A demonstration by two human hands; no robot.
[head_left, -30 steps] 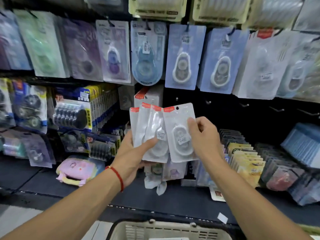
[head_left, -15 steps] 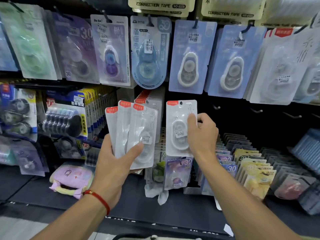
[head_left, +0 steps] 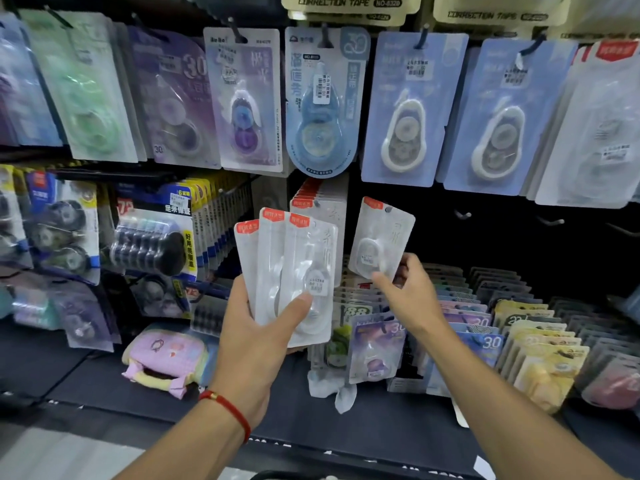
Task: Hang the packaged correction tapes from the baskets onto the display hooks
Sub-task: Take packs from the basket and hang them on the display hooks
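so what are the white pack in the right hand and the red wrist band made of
The white red-tabbed pack held by the right hand: probably glossy card under a clear plastic blister, judging by glare. The thin red wrist band looks like matte woven cord with a small gold bead.

Soft, even light from above brightens the upper row of hanging packs (head_left: 398,109), while the backboard (head_left: 519,244) under them lies in deep shadow. Glare sheens the clear blister fronts. Wide-angle bowing bends the edges, where the packs smear out of focus; the centre is only moderately sharp.
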